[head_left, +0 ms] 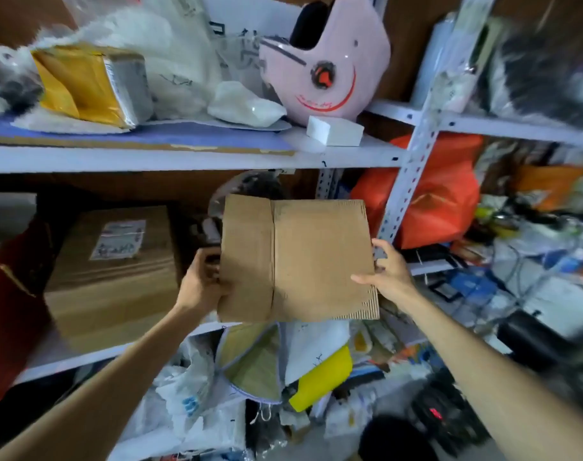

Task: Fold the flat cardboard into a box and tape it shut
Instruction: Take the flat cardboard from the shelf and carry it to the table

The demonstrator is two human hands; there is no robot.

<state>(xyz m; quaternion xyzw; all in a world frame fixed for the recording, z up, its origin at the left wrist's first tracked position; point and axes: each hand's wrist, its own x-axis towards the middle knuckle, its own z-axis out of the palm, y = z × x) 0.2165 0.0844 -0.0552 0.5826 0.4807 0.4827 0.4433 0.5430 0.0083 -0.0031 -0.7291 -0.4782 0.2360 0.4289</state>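
Note:
A flat brown cardboard sheet [303, 261] with a vertical crease left of its middle is held up in front of the shelves. My left hand [203, 277] grips its left edge, fingers curled round behind it. My right hand [388, 271] pinches the right edge, thumb on the front face and fingers behind. The cardboard stays flat and unfolded. No tape is in sight.
A white metal shelf rack [413, 151] stands close behind, holding a pink helmet [326, 64], a yellow parcel [87, 84], a small white box [335, 130] and a large taped carton [113, 271]. Bags, papers and a yellow packet [323, 377] are piled below.

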